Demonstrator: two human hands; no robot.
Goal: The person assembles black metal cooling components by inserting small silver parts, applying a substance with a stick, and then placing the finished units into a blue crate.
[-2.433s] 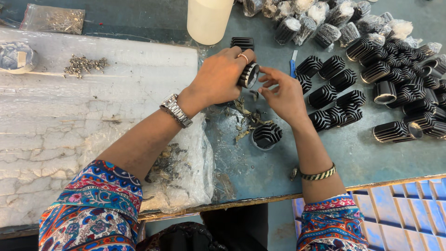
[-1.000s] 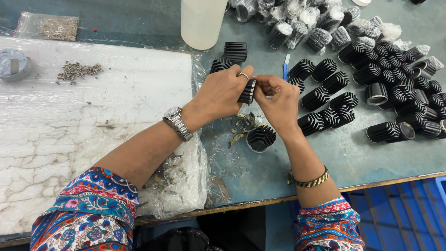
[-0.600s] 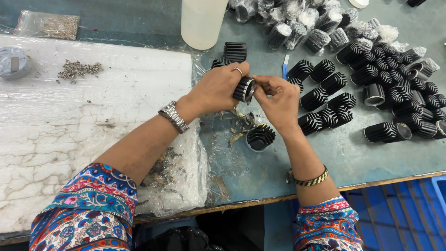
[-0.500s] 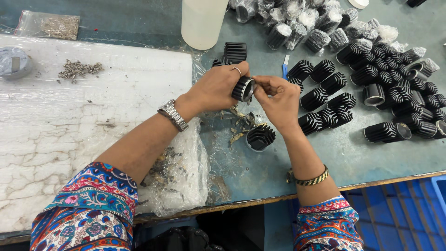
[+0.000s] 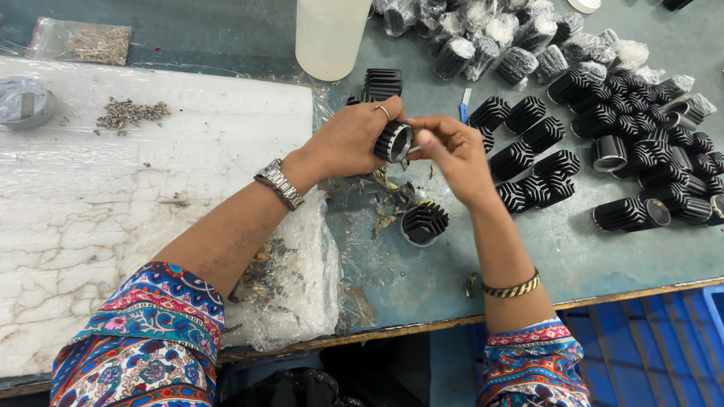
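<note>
A single camera on the person's head looks steeply down, close over the worktop point(image 5: 618, 249), facing away from the body. Both forearms enter from the bottom edge, and the left hand point(image 5: 348, 141) and right hand point(image 5: 455, 154) meet near the frame's centre.

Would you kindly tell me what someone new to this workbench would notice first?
At centre, the left hand grips a black finned cylinder while the right hand works at its open end. To the right lies a heap of black finned parts; further ones wrapped in plastic lie at the top edge. A white bottle stands behind the hands.
</note>
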